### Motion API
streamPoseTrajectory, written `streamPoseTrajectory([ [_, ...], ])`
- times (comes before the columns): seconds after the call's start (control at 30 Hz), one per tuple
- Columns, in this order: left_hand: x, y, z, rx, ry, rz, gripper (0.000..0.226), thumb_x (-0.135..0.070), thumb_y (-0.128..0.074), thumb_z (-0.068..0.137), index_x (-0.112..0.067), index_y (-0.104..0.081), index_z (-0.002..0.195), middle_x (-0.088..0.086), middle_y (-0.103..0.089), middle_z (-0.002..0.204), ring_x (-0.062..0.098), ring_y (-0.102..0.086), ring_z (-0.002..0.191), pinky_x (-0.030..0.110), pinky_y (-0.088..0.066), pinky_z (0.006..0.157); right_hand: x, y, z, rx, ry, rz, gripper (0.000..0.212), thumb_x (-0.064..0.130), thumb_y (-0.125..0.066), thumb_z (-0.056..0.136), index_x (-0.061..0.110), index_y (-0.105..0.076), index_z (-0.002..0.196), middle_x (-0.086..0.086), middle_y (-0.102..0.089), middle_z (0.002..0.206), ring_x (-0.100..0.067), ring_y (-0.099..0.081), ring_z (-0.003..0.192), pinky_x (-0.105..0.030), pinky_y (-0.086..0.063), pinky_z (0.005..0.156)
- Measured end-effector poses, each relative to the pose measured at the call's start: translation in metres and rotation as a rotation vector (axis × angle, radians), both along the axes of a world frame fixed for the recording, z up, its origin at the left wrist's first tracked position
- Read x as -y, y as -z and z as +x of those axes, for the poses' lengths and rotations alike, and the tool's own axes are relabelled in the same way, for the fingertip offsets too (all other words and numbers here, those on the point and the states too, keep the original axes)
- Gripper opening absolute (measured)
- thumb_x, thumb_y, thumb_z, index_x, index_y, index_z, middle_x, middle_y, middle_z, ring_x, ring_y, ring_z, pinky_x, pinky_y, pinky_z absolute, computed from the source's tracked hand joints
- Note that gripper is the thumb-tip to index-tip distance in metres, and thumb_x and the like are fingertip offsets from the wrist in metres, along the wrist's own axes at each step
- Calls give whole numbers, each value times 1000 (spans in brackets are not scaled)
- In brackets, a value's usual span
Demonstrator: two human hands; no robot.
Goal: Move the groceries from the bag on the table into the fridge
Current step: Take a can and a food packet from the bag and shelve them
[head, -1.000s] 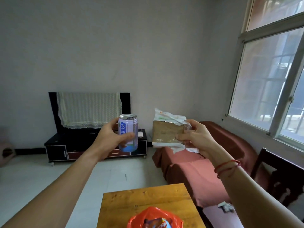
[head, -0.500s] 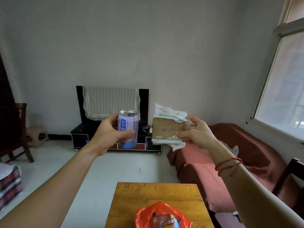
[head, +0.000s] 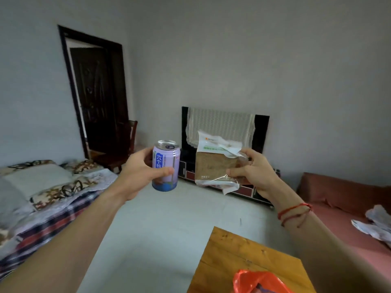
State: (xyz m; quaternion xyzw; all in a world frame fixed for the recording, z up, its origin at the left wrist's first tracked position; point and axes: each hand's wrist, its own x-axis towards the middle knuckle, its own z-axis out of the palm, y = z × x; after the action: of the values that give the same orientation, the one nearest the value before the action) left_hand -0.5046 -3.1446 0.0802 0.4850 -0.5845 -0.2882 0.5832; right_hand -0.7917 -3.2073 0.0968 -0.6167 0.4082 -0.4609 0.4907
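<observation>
My left hand (head: 138, 173) grips a purple drink can (head: 166, 166) with blue lettering, held upright in front of me. Beside it, my right hand (head: 254, 173) holds a packet of sliced brown bread (head: 215, 163) in clear and white wrapping. Both are raised at chest height, a short gap between them. The orange plastic grocery bag (head: 256, 281) lies on the wooden table (head: 237, 256) at the bottom edge, partly cut off. No fridge is in view.
A bed with patterned bedding (head: 42, 193) lies to the left. A dark doorway (head: 99, 96) and a wooden chair (head: 124, 144) stand behind it. A covered TV on a black stand (head: 224, 127) is ahead. A red sofa (head: 342, 199) sits right. Pale tiled floor (head: 165, 225) stretches ahead.
The view has swung left: the window went out of sight, the bed and doorway came in. Both hands kept hold of the can and the bread.
</observation>
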Motion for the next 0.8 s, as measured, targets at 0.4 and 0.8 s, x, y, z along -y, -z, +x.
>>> streamPoseTrajectory([
  [0.4,-144,-3,156,14,-426,72,46,-5,-83,74,-18,-67,115,2,-75,104,20,-73,94,37,-60,78,-28,10,207,-58,-415,-12,41,-18,-73,72,16,-58,89,1,-66,63,-16,-64,58,-39,-58,66],
  [0.8,-287,2,175,-7,-967,61,42,2,-81,72,-15,-69,109,7,-76,98,27,-73,88,39,-62,70,-75,-1,357,-74,-978,-32,47,-19,-75,68,13,-62,99,-11,-70,76,-31,-65,69,-39,-55,62],
])
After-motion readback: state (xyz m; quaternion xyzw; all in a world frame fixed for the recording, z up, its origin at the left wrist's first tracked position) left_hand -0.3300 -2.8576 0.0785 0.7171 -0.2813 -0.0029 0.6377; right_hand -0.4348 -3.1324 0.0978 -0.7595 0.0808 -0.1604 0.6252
